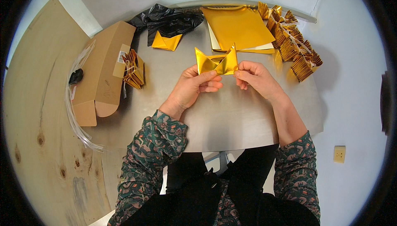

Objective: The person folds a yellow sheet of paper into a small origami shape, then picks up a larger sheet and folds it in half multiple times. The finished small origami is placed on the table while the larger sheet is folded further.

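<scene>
Head view: both grips (188, 84) (257, 77) pinch folded paper (226, 67) — long axis seemingly crosswise, tips (232, 52) away.

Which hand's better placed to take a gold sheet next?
Likely the right hand: it looks nearer the gold sheets, and the left hand also grips the folded piece.

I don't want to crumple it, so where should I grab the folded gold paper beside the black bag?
Probably pinch the folded gold paper gently by its near edge, coming from the front of the table: that edge is free, while the black bag crowds its pointed far side.
</scene>
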The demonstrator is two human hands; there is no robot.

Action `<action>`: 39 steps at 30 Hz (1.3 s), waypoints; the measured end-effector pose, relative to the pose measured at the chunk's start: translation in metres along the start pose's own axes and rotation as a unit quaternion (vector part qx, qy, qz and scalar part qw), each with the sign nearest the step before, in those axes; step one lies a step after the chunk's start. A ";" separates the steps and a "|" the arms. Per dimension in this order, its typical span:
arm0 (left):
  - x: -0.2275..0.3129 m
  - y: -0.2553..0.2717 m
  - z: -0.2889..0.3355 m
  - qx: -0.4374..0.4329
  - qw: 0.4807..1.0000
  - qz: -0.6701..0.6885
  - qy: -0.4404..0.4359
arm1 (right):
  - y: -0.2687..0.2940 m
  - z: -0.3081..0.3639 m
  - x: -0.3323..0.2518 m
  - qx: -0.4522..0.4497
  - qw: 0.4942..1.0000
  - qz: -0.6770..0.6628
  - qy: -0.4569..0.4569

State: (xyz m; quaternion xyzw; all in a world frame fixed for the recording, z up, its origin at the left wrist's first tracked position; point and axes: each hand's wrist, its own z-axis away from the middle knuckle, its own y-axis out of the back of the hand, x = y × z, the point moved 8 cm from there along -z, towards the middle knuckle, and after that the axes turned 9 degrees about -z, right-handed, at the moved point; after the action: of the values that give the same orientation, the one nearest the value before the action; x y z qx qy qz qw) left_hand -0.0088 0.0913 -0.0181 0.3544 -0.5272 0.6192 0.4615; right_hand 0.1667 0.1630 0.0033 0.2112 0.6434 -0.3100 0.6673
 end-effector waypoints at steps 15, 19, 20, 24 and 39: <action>-0.001 -0.004 0.001 -0.022 1.000 -0.002 -0.008 | 0.002 0.001 -0.002 -0.052 0.998 -0.019 -0.014; -0.002 -0.003 0.000 -0.012 0.999 -0.029 -0.013 | 0.004 0.001 -0.013 0.019 0.995 0.042 0.087; -0.003 -0.006 0.000 -0.022 0.999 -0.040 -0.013 | 0.004 0.002 -0.018 0.030 0.991 0.039 0.124; -0.006 -0.010 0.001 -0.034 0.996 -0.084 0.010 | 0.008 0.001 -0.016 0.036 0.993 0.024 0.109; -0.009 -0.015 0.002 -0.059 0.994 -0.095 0.017 | 0.010 0.000 -0.010 0.042 0.992 -0.027 0.114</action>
State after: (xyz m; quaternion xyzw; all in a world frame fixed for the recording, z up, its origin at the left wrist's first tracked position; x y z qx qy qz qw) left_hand 0.0083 0.0876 -0.0210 0.3645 -0.5189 0.5465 0.5471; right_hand 0.1738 0.1718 0.0118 0.2560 0.7072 -0.3282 0.5716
